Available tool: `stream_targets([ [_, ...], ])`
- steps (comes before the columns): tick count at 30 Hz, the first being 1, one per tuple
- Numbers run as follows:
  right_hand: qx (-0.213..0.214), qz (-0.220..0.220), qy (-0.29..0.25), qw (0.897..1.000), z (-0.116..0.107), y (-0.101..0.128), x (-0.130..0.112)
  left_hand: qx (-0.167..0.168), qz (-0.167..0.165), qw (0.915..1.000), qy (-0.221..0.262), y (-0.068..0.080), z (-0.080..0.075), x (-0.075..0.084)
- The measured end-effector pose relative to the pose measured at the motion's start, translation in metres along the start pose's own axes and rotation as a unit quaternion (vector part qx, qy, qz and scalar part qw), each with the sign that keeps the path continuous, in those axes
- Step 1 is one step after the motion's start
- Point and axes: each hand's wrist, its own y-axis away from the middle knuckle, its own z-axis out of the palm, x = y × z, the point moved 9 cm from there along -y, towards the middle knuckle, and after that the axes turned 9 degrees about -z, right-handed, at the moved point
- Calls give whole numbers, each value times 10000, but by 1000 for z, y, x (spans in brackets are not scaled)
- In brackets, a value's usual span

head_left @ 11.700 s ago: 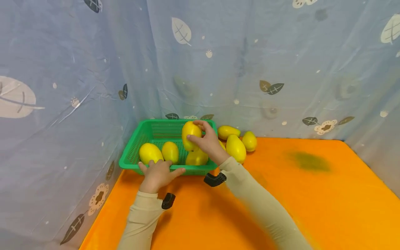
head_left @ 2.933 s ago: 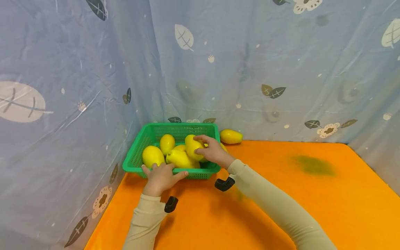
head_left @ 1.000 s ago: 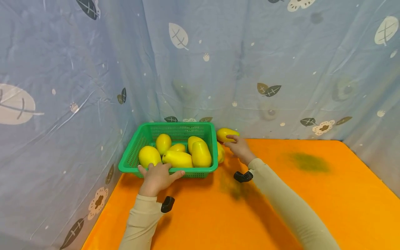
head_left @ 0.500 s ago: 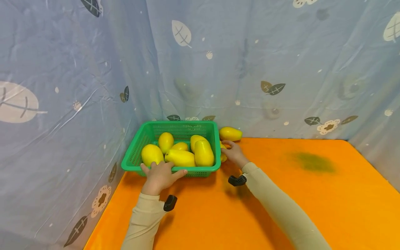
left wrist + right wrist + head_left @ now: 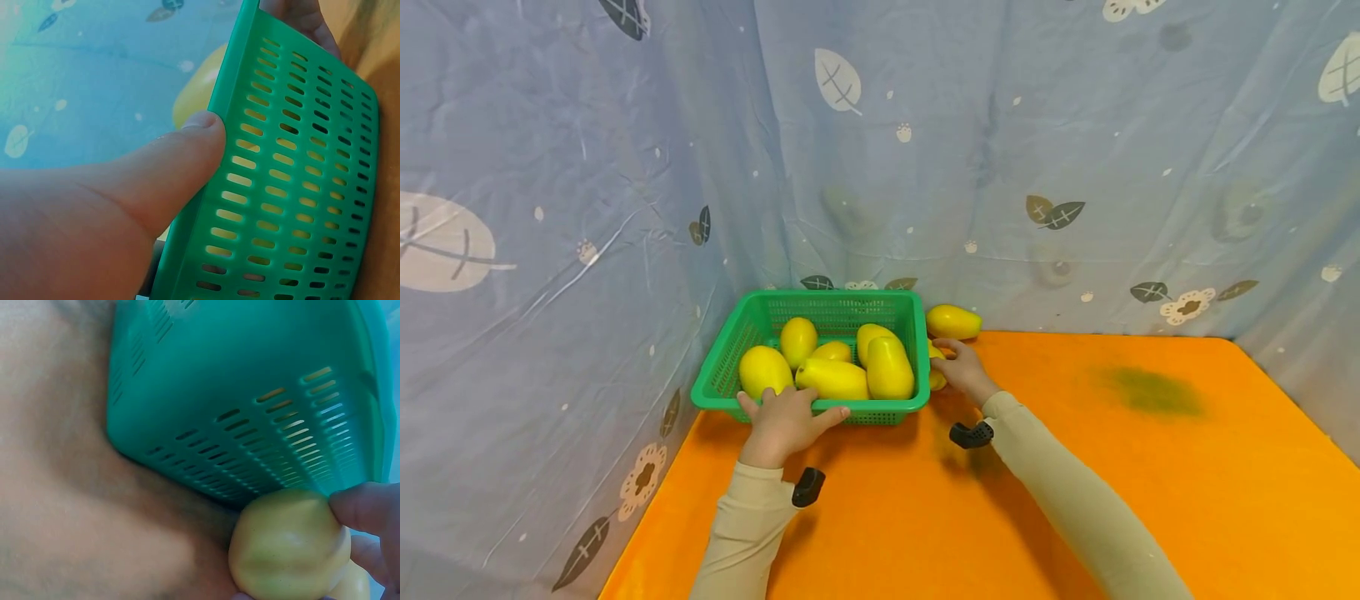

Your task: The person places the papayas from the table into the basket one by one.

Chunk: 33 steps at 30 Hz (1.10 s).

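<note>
A green plastic basket (image 5: 805, 407) with slotted walls holds several yellow papayas (image 5: 831, 379). My left hand (image 5: 784, 423) holds its near rim, fingers over the edge and thumb (image 5: 187, 140) against the outside. Beside the basket's right wall, my right hand (image 5: 964, 367) grips a papaya (image 5: 290, 547) lying on the table, its thumb and fingers on the fruit's sides. In the head view that papaya is mostly hidden by the hand and the basket. Behind my right hand lies another papaya (image 5: 953, 321), close to the curtain.
The table has an orange cover (image 5: 1075, 467) with a greenish stain (image 5: 1153, 390) at the right. A pale blue patterned curtain (image 5: 925, 167) closes off the back and sides. The basket stands in the back left corner area.
Since the oldest frame, several papayas have gone from the table into the basket. In the last second my right hand shifted from near the far papaya to the one by the basket.
</note>
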Motion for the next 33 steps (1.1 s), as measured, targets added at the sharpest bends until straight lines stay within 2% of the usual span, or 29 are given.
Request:
stream_targets([
  [5,-1,-95,39,9999,-8,5,-3,-25,-5,10000,-8,0,1,0],
  [11,188,-234,-36,9995,-37,10,-21,-57,8,10000,68,0,0,1],
  [15,340,-291,-262,9987,-59,8,-47,-88,19,9999,57,-1,0,0],
  [18,325,-458,-332,9979,-63,9,-81,-115,12,9999,34,0,-1,-1],
  [21,62,-719,-427,9965,-48,15,-119,-104,-8,9999,6,0,-3,-3],
  [25,-325,-1098,-428,9925,-11,27,-155,-113,-25,9999,-48,0,-3,-3],
  [29,-592,-1293,-29,9898,25,35,-168,-132,-35,9999,-87,-1,-1,-2],
  [33,-770,-1352,571,9862,51,39,-167,-113,-36,9999,-76,0,0,1],
])
